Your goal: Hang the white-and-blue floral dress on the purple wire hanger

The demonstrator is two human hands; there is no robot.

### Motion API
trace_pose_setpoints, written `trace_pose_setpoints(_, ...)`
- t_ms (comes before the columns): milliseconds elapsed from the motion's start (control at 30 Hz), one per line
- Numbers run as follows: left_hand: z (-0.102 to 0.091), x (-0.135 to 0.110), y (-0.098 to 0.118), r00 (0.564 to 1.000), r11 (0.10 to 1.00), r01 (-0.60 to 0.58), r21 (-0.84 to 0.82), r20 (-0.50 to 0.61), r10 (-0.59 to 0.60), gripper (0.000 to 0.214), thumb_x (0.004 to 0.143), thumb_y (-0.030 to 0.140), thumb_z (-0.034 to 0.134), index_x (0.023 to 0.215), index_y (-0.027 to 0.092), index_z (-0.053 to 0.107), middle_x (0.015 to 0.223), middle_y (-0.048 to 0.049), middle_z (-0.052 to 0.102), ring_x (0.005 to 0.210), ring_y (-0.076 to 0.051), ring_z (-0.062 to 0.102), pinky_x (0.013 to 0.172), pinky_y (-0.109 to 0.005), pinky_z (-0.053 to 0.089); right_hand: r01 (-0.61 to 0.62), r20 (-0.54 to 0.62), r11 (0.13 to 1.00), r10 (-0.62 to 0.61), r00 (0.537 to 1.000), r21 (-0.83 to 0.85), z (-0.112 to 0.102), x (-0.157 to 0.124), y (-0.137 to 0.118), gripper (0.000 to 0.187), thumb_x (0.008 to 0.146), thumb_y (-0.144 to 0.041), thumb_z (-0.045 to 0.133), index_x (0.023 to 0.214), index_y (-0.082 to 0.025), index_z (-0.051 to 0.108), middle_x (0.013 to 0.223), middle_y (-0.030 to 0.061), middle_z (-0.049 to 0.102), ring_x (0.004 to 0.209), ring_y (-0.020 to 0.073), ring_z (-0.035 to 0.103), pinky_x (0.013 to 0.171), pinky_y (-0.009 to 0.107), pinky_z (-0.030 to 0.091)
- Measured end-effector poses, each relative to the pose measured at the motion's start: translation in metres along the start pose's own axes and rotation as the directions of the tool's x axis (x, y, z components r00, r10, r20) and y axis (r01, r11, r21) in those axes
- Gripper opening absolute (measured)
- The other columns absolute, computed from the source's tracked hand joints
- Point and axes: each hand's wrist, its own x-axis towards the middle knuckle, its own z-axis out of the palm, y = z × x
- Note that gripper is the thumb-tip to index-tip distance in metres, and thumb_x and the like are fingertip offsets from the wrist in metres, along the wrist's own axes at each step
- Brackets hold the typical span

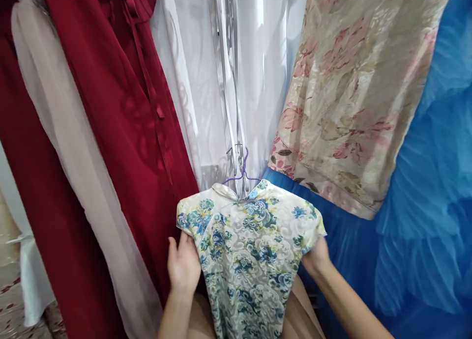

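A small short-sleeved dress [250, 250] with blue, green and yellow flowers on white hangs on a purple wire hanger [241, 174]. My left hand [183, 266] grips the dress's left side just below the sleeve, fingers curled behind the cloth. My right hand [316, 258] holds the right side under the other sleeve, its fingers tucked behind the fabric and mostly hidden. The hanger's hook reaches up among white straps [232, 83] that hang from above.
Dark red garments [121, 113] and a pale sheer one [70, 132] hang at the left. White sheer fabric [258, 59] hangs behind. A beige dress with pink flowers [354, 88] hangs at the upper right, over bright blue tulle [424, 221].
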Motion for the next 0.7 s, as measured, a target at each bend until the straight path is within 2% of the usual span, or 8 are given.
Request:
trace_pose_setpoints(67,0.018,-0.003,0.025,0.994,0.995,-0.084,-0.063,0.065,0.088,0.06,0.092,0.064,0.049,0.135,0.025,0.06,0.135,-0.01,0.064,0.133,-0.032,0.052,0.109,-0.05,0.045,-0.09,-0.08,0.97,0.111,0.991,0.225,-0.011,0.005,-0.025,0.067,0.088,-0.076,0.041,0.111,-0.023,0.075,0.091,0.0101,0.078,0.09,0.0318,0.073,0.072,0.044,0.06)
trace_pose_setpoints(133,0.041,-0.004,0.046,0.985,0.991,-0.127,-0.046,0.111,0.131,0.059,0.093,0.058,0.053,0.139,0.021,0.056,0.139,-0.012,0.061,0.135,-0.032,0.05,0.113,-0.051,0.04,-0.143,-0.083,0.933,0.179,0.98,0.33,-0.016,0.01,-0.054,0.065,0.085,-0.075,0.049,0.111,-0.022,0.076,0.094,0.0088,0.079,0.087,0.0294,0.074,0.069,0.039,0.06)
trace_pose_setpoints(233,0.071,0.001,0.067,0.971,0.977,-0.202,0.069,0.145,0.191,0.056,0.095,0.049,0.056,0.143,0.02,0.052,0.143,-0.0112,0.058,0.138,-0.031,0.048,0.117,-0.05,0.036,-0.141,-0.059,0.952,0.163,0.985,0.272,-0.013,0.02,-0.089,0.048,0.076,-0.052,0.077,0.113,-0.021,0.076,0.094,0.0051,0.079,0.074,0.0214,0.072,0.06,0.028,0.056)
trace_pose_setpoints(333,0.086,0.008,0.08,0.95,0.947,-0.268,0.18,0.212,0.229,0.056,0.096,0.043,0.056,0.147,0.021,0.048,0.146,-0.0099,0.055,0.141,-0.031,0.044,0.119,-0.05,0.034,-0.066,-0.149,0.967,0.106,0.983,0.247,-0.01,0.029,-0.107,0.048,0.067,-0.036,0.086,0.112,-0.021,0.076,0.087,0.003,0.079,0.063,0.0158,0.068,0.054,0.022,0.052)
trace_pose_setpoints(433,0.089,0.011,0.083,0.925,0.889,-0.344,0.303,0.272,0.266,0.07,0.091,0.036,0.066,0.154,0.026,0.038,0.155,-0.0082,0.046,0.146,-0.032,0.036,0.121,-0.049,0.03,-0.007,-0.275,0.957,0.09,0.957,0.289,-0.013,0.025,-0.115,0.049,0.067,-0.034,0.084,0.114,-0.021,0.076,0.092,0.0043,0.079,0.067,0.018,0.07,0.056,0.025,0.055)
trace_pose_setpoints(567,0.079,0.01,0.064,0.895,0.739,-0.445,0.505,0.273,0.352,0.109,0.077,0.028,0.081,0.159,0.039,0.011,0.162,-0.0039,0.033,0.148,-0.03,0.033,0.122,-0.049,0.025,0.025,-0.412,0.957,0.101,0.905,0.289,-0.018,-0.003,-0.119,0.045,0.069,-0.034,0.083,0.112,-0.023,0.076,0.095,0.0046,0.078,0.069,0.0201,0.071,0.056,0.027,0.057)
trace_pose_setpoints(633,0.07,0.011,0.052,0.882,0.668,-0.472,0.575,0.291,0.372,0.114,0.076,0.03,0.081,0.16,0.04,0.005,0.163,-0.0054,0.029,0.147,-0.031,0.035,0.121,-0.05,0.028,0.009,-0.436,0.958,0.122,0.892,0.286,-0.019,-0.021,-0.118,0.042,0.068,-0.036,0.084,0.108,-0.024,0.077,0.088,0.0037,0.078,0.061,0.0189,0.069,0.05,0.026,0.056)
trace_pose_setpoints(700,0.059,0.014,0.042,0.845,0.534,-0.514,0.671,0.288,0.45,0.115,0.075,0.03,0.081,0.161,0.035,0.005,0.165,-0.0087,0.022,0.149,-0.033,0.03,0.122,-0.05,0.026,-0.028,-0.396,0.964,0.134,0.908,0.264,-0.019,-0.04,-0.114,0.037,0.067,-0.038,0.085,0.101,-0.024,0.078,0.074,0.0024,0.075,0.049,0.0164,0.065,0.041,0.023,0.05)
